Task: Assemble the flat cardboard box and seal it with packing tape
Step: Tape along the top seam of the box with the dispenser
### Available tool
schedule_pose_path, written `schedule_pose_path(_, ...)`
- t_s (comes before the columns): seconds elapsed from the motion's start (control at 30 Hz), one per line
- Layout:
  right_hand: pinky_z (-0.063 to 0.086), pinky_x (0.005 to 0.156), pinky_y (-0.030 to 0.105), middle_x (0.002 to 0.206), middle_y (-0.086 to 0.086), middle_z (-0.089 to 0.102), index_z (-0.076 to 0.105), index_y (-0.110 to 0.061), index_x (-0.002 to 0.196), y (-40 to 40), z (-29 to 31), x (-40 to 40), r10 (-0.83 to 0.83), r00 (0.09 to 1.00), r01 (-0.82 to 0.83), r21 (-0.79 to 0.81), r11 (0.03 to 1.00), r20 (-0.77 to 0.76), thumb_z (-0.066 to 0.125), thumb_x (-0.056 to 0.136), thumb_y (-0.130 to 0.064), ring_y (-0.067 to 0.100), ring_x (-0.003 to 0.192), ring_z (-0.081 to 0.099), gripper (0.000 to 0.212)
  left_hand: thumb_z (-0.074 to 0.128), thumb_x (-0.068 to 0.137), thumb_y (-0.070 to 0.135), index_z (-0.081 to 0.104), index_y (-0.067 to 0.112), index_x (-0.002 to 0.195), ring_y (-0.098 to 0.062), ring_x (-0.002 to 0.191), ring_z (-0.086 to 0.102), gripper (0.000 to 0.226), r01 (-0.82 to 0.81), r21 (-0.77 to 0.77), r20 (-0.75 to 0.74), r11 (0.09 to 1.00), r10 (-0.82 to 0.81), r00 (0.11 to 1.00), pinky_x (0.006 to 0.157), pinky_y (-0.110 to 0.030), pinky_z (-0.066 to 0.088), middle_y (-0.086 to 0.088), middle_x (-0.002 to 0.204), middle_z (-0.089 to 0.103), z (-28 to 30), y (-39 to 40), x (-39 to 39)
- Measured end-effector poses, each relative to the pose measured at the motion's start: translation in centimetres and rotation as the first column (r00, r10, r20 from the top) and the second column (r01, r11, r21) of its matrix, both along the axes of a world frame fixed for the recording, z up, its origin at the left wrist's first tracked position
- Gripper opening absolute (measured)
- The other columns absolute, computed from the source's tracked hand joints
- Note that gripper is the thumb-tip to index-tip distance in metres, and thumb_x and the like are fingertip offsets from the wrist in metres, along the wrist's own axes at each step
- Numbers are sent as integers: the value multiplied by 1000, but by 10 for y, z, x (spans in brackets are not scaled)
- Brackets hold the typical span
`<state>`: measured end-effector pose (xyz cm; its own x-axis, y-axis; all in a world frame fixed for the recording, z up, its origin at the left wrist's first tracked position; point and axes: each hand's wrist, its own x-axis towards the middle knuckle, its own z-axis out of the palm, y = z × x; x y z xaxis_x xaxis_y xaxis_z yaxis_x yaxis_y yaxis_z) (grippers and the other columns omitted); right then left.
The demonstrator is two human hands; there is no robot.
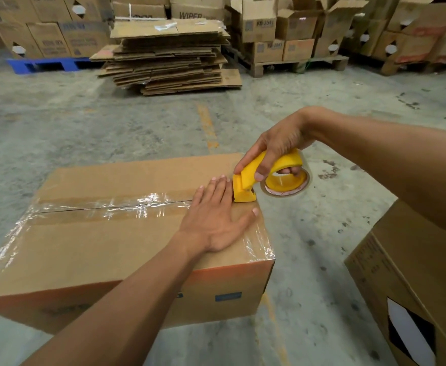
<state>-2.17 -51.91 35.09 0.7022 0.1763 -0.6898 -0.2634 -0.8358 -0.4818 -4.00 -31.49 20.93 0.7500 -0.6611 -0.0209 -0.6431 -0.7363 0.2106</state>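
Note:
A brown cardboard box (90, 239) stands on the concrete floor with its top flaps folded down. Shiny clear tape (127, 204) runs along the centre seam and over the left and right edges. My left hand (216, 217) lies flat, fingers apart, on the box top near its right end, pressing on the tape. My right hand (277, 143) grips a yellow tape dispenser (259, 175) whose head rests on the seam at the box's right edge, just beyond my left fingertips. The tape roll (286, 184) hangs off past the box edge.
A second cardboard box (412, 281) stands at the right, close to my right forearm. A tall stack of flat cardboard (169, 56) lies on the floor ahead. Behind it, pallets (47, 64) carry many stacked cartons. Bare concrete floor surrounds the box.

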Motion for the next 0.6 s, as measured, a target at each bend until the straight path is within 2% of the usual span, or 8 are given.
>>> schedule_pose_path(0.1, 57, 51, 30, 86, 19, 61, 60, -39, 130, -12, 0, -5, -18, 1000, 19, 33, 999, -24, 77, 81, -19, 20, 50, 57, 56, 9, 77, 86, -10, 21, 155, -13, 149, -17, 103, 2, 16, -1, 1000, -2, 1000, 121, -38, -7, 7, 163, -14, 1, 3, 0)
schedule_pose_path(0.33, 55, 51, 30, 93, 13, 67, 62, -44, 127, -49, 7, -35, -96, 995, 94, -68, 993, -22, 80, 76, -22, 21, 55, 58, 58, 9, 77, 87, -11, 24, 154, -14, 149, -17, 102, 11, 29, 33, 1000, -12, 999, 121, -39, -6, 9, 162, -15, -2, 4, 3)
schedule_pose_path(0.4, 58, 57, 34, 94, 13, 69, 63, -46, 125, -38, -3, -33, -61, 998, 61, -134, 989, 3, 81, 77, -25, 19, 50, 59, 56, 9, 77, 87, -10, 24, 154, -14, 149, -16, 102, 15, 36, 41, 999, -17, 999, 121, -39, -6, 8, 163, -14, -1, 1, 3)
schedule_pose_path(0.43, 60, 66, 39, 96, 14, 70, 64, -48, 123, -30, -6, -30, -36, 999, 40, -164, 986, 26, 83, 75, -27, 20, 51, 61, 55, 10, 78, 86, -9, 24, 155, -15, 149, -16, 101, 15, 42, 40, 999, -17, 999, 121, -39, -6, 8, 163, -13, 0, 1, 3)
schedule_pose_path(0.5, 57, 85, 47, 101, 12, 73, 66, -52, 115, -15, -8, -21, 37, 996, -16, -255, 967, 78, 86, 70, -35, 27, 69, 68, 52, 11, 78, 85, -9, 23, 155, -15, 149, -16, 101, 5, 44, 37, 999, -7, 999, 121, -39, -6, 8, 163, -13, 0, 1, 4)
schedule_pose_path(0.53, 56, 89, 44, 101, 7, 73, 66, -53, 113, -7, -5, -20, 84, 992, -47, -334, 942, 99, 85, 69, -39, 28, 80, 69, 50, 11, 79, 85, -9, 23, 155, -15, 149, -16, 100, 3, 46, 37, 999, -5, 999, 121, -39, -7, 8, 163, -13, 1, 2, 2)
schedule_pose_path(0.6, 53, 88, 34, 104, -5, 68, 62, -53, 120, 7, 2, -18, 206, 972, -130, -480, 868, 109, 82, 70, -45, 22, 92, 65, 54, 10, 79, 84, -10, 22, 155, -16, 149, -16, 100, 3, 59, 34, 998, -5, 999, 121, -40, -7, 7, 163, -13, 0, 2, 2)
